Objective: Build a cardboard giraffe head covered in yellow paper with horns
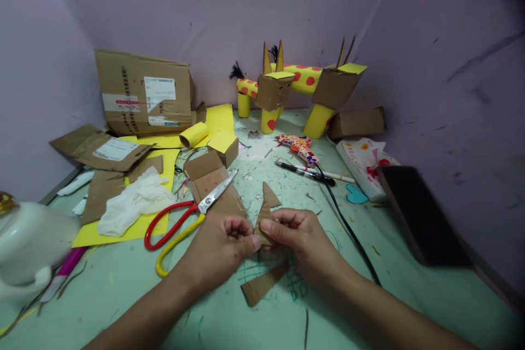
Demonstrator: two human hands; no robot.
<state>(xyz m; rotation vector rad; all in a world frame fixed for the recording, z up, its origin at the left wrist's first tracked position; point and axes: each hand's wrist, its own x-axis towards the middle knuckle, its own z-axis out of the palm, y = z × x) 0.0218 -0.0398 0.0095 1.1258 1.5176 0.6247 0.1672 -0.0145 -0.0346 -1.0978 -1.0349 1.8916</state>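
We find the pointed card (264, 212) over the counter (172, 306), right of the scissors (204, 205), pinched in the right hand (294, 231). The left hand (229, 243) curls at its left edge; whether it grips, we cannot tell. We advise light, even pressure near the base, sparing the tip.

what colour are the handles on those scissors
One red handle and one yellow handle, best seen in the head view.

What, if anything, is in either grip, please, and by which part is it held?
The right grip pinches a cardboard piece by its lower end. The left grip is at its lower left edge; whether it also holds it cannot be told.
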